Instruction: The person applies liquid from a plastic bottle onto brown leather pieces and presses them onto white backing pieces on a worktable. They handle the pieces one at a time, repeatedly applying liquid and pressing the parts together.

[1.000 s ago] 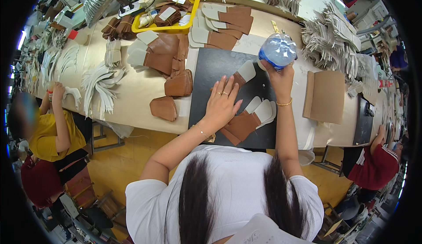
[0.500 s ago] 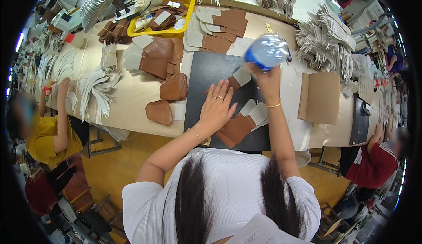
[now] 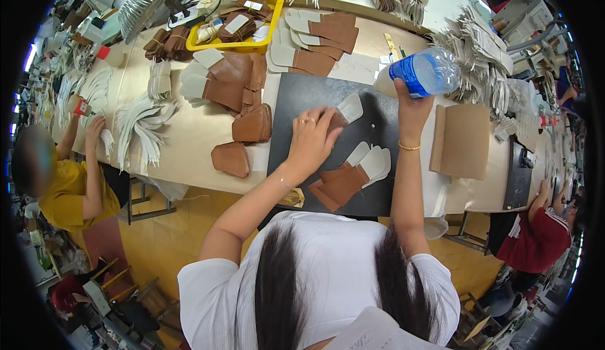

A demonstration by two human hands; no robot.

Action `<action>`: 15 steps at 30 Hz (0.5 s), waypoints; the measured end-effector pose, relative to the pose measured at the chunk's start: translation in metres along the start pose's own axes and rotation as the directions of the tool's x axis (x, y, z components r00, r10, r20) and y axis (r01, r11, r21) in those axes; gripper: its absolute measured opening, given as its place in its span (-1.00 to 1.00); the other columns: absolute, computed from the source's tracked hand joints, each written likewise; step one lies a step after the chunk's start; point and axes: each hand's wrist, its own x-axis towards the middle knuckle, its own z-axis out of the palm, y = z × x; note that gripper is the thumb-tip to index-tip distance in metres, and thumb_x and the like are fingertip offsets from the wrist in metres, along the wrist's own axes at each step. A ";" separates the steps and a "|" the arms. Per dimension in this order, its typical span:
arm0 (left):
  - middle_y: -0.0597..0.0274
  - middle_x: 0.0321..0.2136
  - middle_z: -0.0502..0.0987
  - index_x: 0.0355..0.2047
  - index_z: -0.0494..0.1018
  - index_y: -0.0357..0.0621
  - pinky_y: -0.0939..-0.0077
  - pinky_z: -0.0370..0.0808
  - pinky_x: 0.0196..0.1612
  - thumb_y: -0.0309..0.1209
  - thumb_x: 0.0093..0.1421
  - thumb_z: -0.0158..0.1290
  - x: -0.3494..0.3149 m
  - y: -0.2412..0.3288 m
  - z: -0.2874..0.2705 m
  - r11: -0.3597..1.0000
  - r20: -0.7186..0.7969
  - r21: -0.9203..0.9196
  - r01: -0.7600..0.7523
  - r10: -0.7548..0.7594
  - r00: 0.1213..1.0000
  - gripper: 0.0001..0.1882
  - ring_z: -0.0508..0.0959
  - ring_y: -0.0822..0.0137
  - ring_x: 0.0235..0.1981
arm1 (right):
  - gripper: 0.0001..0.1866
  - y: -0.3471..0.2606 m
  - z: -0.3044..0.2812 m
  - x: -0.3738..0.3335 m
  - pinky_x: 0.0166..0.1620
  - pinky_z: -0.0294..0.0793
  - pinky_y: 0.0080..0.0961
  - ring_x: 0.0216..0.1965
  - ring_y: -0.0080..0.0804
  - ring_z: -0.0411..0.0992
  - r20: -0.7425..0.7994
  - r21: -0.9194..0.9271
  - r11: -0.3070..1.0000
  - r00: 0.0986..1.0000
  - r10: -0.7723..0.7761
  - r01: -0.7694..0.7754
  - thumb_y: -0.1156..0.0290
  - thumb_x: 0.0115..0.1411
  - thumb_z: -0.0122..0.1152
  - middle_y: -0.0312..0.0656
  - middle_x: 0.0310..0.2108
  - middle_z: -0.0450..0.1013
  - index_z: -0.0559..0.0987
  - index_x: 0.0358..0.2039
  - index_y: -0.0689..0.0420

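Note:
My right hand (image 3: 414, 101) grips a clear plastic bottle (image 3: 444, 71) with a blue label, tipped on its side above the right edge of the black board (image 3: 291, 101). On that board lies a brown leather piece with a whitish end (image 3: 350, 108). My left hand (image 3: 313, 139) has its fingers bent and closed on the brown part, covering much of it. Nearer to me, several more brown leather pieces (image 3: 348, 180) with whitish ends are stacked in a fan on the board.
Left of the board lie stacks of brown pieces (image 3: 252, 125) and a yellow basket (image 3: 277, 19) of bundles. White strips (image 3: 142, 126) lie farther left. A brown sheet (image 3: 463, 140) rests at right. People sit at both sides, one in a yellow shirt (image 3: 74, 195).
The bottle has swung right, away from above the leather piece, and lies more level. My left hand has gone from flat to bent fingers on the piece.

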 end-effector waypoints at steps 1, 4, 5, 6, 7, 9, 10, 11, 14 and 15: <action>-0.01 -0.01 0.37 -0.02 0.43 -0.26 0.16 0.27 0.11 -0.31 0.07 0.21 0.009 -0.001 -0.001 0.998 0.022 0.032 0.055 -0.056 0.998 -0.52 0.36 -0.01 0.03 | -0.34 -0.007 -0.001 -0.002 0.01 0.41 -0.42 -0.08 -0.32 0.43 -0.009 0.065 0.997 1.000 0.028 -0.028 0.25 -0.03 0.52 -0.07 -0.08 0.45 0.41 -0.01 0.31; 0.02 -0.13 0.41 -0.16 0.49 -0.22 0.24 0.35 0.01 -0.37 0.01 0.26 0.029 -0.004 -0.004 0.988 0.103 0.059 0.142 -0.148 0.984 -0.62 0.41 0.03 -0.06 | -0.36 -0.006 -0.007 -0.013 0.02 0.40 -0.44 -0.08 -0.39 0.42 0.009 0.042 0.998 0.999 0.044 -0.044 0.33 -0.03 0.52 -0.11 -0.07 0.44 0.41 -0.01 0.31; 0.02 -0.17 0.42 -0.21 0.51 -0.21 0.27 0.37 -0.01 -0.38 -0.01 0.27 0.034 -0.005 -0.005 0.985 0.132 0.057 0.161 -0.167 0.977 -0.66 0.42 0.04 -0.09 | -0.37 -0.004 -0.009 -0.017 0.02 0.39 -0.45 -0.09 -0.40 0.41 0.014 0.043 0.998 0.999 0.052 -0.052 0.34 -0.03 0.51 -0.12 -0.08 0.44 0.41 0.00 0.31; 0.01 -0.19 0.44 -0.25 0.51 -0.21 0.29 0.39 -0.05 -0.40 -0.03 0.27 0.037 -0.007 -0.004 0.984 0.174 0.027 0.177 -0.179 0.968 -0.68 0.44 0.04 -0.14 | -0.39 0.000 -0.014 -0.020 0.03 0.39 -0.47 -0.08 -0.42 0.40 0.026 0.029 0.998 0.998 0.053 -0.053 0.37 0.00 0.49 -0.13 -0.08 0.43 0.41 0.00 0.32; 0.01 -0.22 0.46 -0.28 0.50 -0.21 0.31 0.41 -0.09 -0.42 -0.04 0.28 0.039 -0.008 -0.001 0.980 0.215 0.001 0.199 -0.195 0.957 -0.70 0.47 0.04 -0.19 | -0.40 -0.001 -0.016 -0.022 0.03 0.39 -0.48 -0.08 -0.42 0.40 0.004 0.060 0.996 0.998 0.068 -0.068 0.37 0.01 0.48 -0.13 -0.08 0.43 0.41 0.00 0.32; -0.01 -0.27 0.50 -0.32 0.49 -0.22 0.32 0.45 -0.16 -0.45 -0.06 0.27 0.040 -0.013 -0.002 0.959 0.280 -0.081 0.271 -0.239 0.930 -0.72 0.51 0.04 -0.30 | -0.42 -0.006 -0.020 -0.025 0.03 0.39 -0.48 -0.08 -0.42 0.40 -0.040 0.121 0.988 0.994 0.105 -0.099 0.38 0.03 0.46 -0.13 -0.08 0.43 0.41 0.01 0.31; -0.02 -0.30 0.51 -0.32 0.49 -0.23 0.32 0.46 -0.19 -0.46 -0.06 0.27 0.041 -0.013 -0.001 0.939 0.310 -0.144 0.312 -0.256 0.916 -0.72 0.52 0.03 -0.35 | -0.42 -0.005 -0.026 -0.025 0.03 0.39 -0.48 -0.09 -0.41 0.41 -0.045 0.113 0.988 0.993 0.107 -0.102 0.38 0.04 0.45 -0.13 -0.08 0.44 0.40 0.01 0.31; -0.02 -0.32 0.53 -0.33 0.48 -0.24 0.32 0.47 -0.23 -0.47 -0.06 0.26 0.042 -0.016 -0.004 0.913 0.340 -0.207 0.352 -0.270 0.901 -0.73 0.53 0.02 -0.41 | -0.43 -0.004 -0.029 -0.024 0.03 0.40 -0.48 -0.09 -0.41 0.42 -0.050 0.105 0.989 0.993 0.110 -0.104 0.37 0.06 0.44 -0.12 -0.08 0.44 0.40 0.02 0.31; 0.20 -0.43 0.57 -0.22 0.48 -0.24 0.51 0.47 -0.43 -0.47 0.01 0.25 0.043 -0.044 -0.015 0.762 0.359 -0.453 0.463 -0.320 0.877 -0.70 0.56 0.30 -0.48 | -0.41 -0.003 -0.035 -0.024 0.04 0.40 -0.46 -0.10 -0.39 0.43 -0.097 0.124 0.989 0.991 0.089 -0.076 0.32 0.07 0.43 -0.12 -0.08 0.45 0.38 0.03 0.32; 0.25 -0.45 0.57 -0.20 0.48 -0.23 0.56 0.47 -0.46 -0.47 0.03 0.25 0.044 -0.054 -0.023 0.656 0.386 -0.542 0.525 -0.361 0.849 -0.69 0.56 0.38 -0.49 | -0.40 -0.004 -0.038 -0.024 0.04 0.41 -0.45 -0.10 -0.39 0.43 -0.093 0.122 0.988 0.990 0.104 -0.093 0.31 0.08 0.43 -0.12 -0.07 0.45 0.38 0.03 0.32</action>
